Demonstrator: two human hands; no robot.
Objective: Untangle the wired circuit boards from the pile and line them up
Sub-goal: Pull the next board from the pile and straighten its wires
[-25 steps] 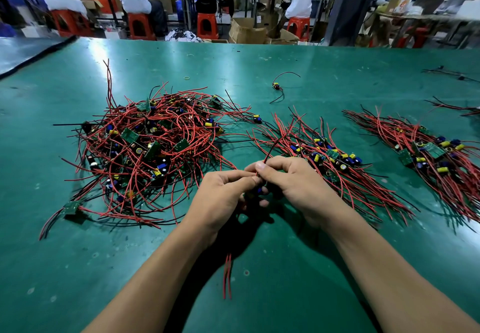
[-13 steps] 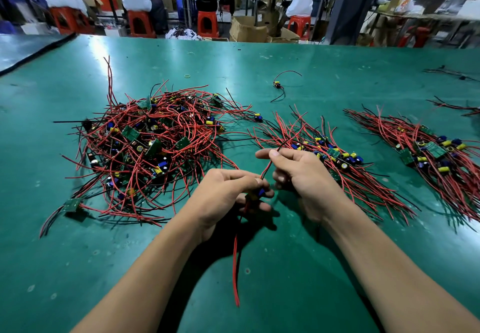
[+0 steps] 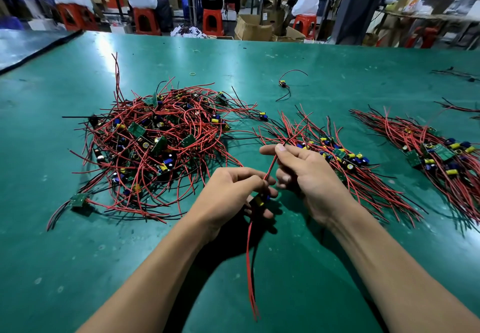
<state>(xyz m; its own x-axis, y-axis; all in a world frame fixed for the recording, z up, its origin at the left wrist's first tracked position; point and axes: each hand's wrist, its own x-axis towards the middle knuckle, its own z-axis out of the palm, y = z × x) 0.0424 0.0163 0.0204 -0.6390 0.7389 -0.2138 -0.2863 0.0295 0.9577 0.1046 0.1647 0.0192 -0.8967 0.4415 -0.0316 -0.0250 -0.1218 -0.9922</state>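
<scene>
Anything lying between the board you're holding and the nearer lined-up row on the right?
Nothing visible on the table. The left hand holds the board, the right hand pinches its red wires, and the nearer row begins just beyond the right hand. Only that hand itself lies between them.

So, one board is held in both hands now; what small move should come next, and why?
Probably carry it right and lay it on the nearest lined-up row. The left hand grips the circuit board, which seems free of the tangled pile; its lower red wires hang straight, and the right hand pinches the upper wires taut, so it looks untangled.
</scene>
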